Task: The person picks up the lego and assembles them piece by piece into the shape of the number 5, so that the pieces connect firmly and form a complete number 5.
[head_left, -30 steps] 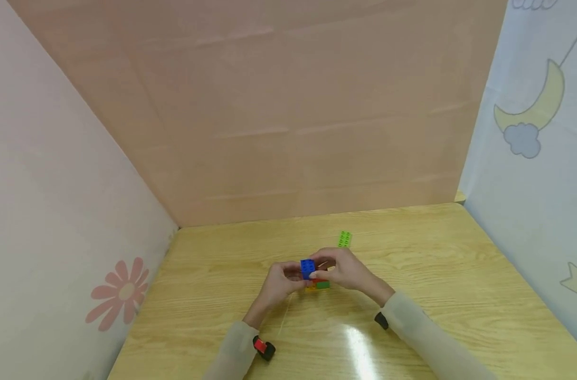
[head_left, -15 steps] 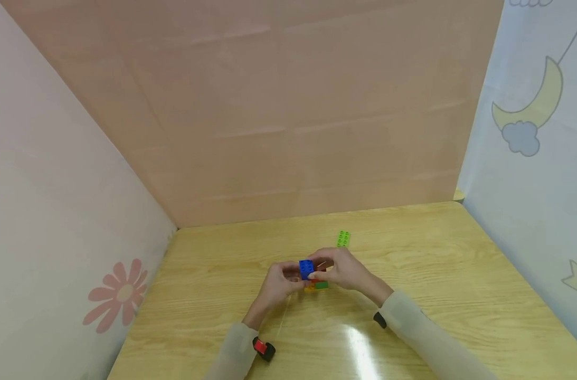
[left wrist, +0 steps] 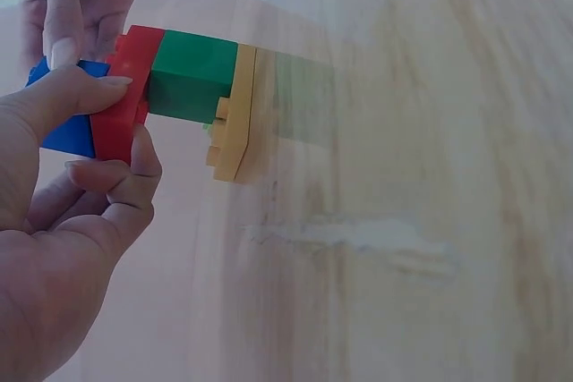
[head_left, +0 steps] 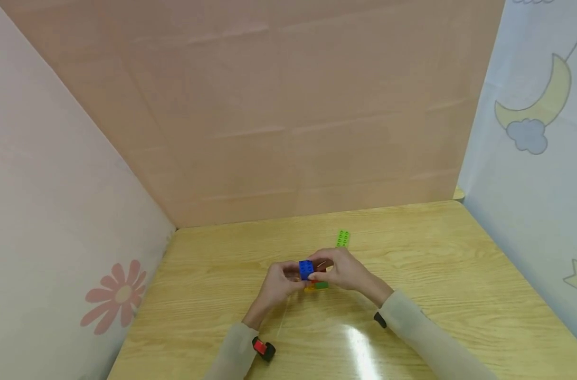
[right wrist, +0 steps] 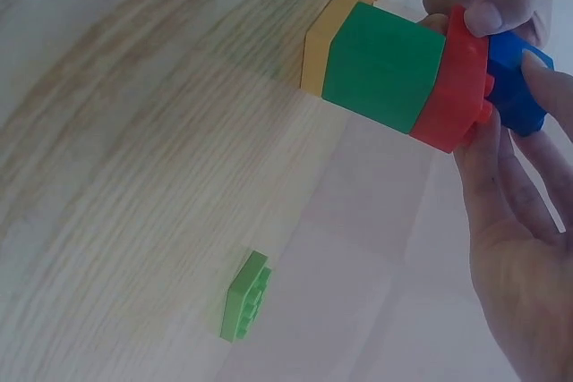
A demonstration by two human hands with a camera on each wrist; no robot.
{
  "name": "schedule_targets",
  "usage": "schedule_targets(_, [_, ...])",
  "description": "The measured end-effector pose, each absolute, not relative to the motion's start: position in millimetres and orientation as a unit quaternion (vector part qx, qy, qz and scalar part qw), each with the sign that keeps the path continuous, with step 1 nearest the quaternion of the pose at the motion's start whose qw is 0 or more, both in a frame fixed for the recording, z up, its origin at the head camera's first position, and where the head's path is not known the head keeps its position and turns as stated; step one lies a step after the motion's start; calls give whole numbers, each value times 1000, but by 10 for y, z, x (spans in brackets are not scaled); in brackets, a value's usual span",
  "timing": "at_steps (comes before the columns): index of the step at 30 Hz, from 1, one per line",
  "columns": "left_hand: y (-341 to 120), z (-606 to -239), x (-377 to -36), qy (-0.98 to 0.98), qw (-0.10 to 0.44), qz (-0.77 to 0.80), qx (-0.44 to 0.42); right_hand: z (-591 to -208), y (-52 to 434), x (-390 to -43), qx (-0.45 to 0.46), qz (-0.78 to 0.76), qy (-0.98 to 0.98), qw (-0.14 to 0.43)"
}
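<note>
On the left, a flower print (head_left: 119, 295) decorates the pale side wall beside the wooden table (head_left: 459, 274). The person's left hand (head_left: 280, 282) pinches the stack of toy bricks (head_left: 312, 277) at mid-table, thumb and curled fingers (left wrist: 107, 176) closed on the red plate (left wrist: 121, 105) and the blue brick (left wrist: 67, 127) at one end. From that end the stack runs on through a dark green brick (left wrist: 190, 75) to a yellow plate (left wrist: 236, 114), which sits at or just above the tabletop; whether it touches cannot be told. The right hand (head_left: 346, 270) grasps the same blue-and-red end from the other side, fingertips (right wrist: 488, 15) pressed on the red plate's edge. Farther back and a little right, a light green plate (head_left: 342, 238) lies flat on the table, apart from both hands. A moon-and-cloud print (head_left: 535, 116) shows on the right wall.
</note>
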State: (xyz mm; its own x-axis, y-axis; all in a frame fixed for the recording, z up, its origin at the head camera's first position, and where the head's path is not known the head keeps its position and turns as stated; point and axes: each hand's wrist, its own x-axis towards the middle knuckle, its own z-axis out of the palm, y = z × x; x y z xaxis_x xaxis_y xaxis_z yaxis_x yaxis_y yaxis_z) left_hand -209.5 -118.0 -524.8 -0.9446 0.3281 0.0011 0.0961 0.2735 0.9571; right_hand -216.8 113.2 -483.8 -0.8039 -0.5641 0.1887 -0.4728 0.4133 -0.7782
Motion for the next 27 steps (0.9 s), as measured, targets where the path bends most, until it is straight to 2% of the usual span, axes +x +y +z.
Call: schedule_targets(27, [-1203, -5243, -2120, 797, 94, 577, 153, -4797, 1085, -2094, -310, -413, 856, 35])
